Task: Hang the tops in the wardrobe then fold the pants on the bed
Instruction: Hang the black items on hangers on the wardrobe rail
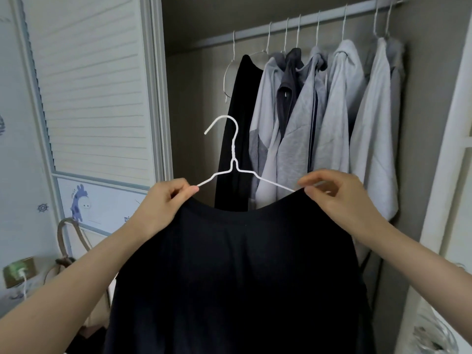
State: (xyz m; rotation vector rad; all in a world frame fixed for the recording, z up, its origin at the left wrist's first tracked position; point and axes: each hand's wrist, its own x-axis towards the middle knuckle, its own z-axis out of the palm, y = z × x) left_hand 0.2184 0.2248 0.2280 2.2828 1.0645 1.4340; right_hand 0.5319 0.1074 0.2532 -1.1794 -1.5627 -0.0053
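Observation:
A black top (pixel 237 277) hangs in front of me on a white wire hanger (pixel 233 159), its hook pointing up and left. My left hand (pixel 163 203) pinches the top's left shoulder at the hanger's left arm. My right hand (pixel 339 198) pinches the right shoulder at the hanger's right arm. The open wardrobe lies behind, with a metal rail (pixel 306 23) near the top. Several grey tops (pixel 339 111) and a black garment (pixel 237 129) hang on that rail.
An empty wire hanger (pixel 229 70) hangs at the rail's left end. The slatted white wardrobe door (pixel 89 85) stands at the left, the white door frame (pixel 444 175) at the right. A bag with brown handles (pixel 69 241) sits low left.

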